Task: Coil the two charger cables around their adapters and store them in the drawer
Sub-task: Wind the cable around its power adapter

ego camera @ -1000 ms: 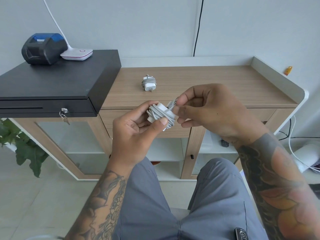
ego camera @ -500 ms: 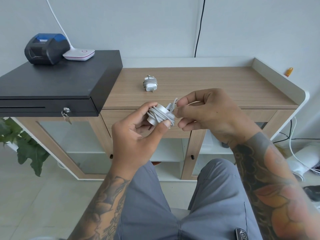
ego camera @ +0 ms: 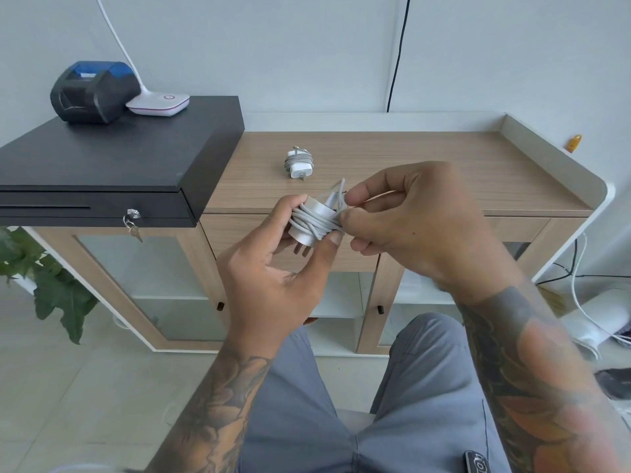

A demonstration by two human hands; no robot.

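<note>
Just in front of the wooden cabinet [ego camera: 444, 172], the person held a white adapter [ego camera: 312, 221] above the lap, with its grey cable [ego camera: 316, 222] already wound round its middle in several turns. The left hand [ego camera: 273, 281] gripped the adapter from below, thumb pressed against its near side and fingers curled behind it, the plug prongs pointing down toward the palm. The right hand [ego camera: 416, 230] pinched the loose end of the cable between thumb and forefinger, right at the adapter's upper right edge (the tip of the connector stuck up just above the fingers). A second adapter [ego camera: 298, 163], its cable coiled round it, lay on the cabinet top, well apart from the hands. Below that top, the drawer front [ego camera: 239, 233] sat closed behind the hands. To the left stood a black cash drawer [ego camera: 119, 158] with a key in its lock, carrying a small printer [ego camera: 92, 92].
</note>
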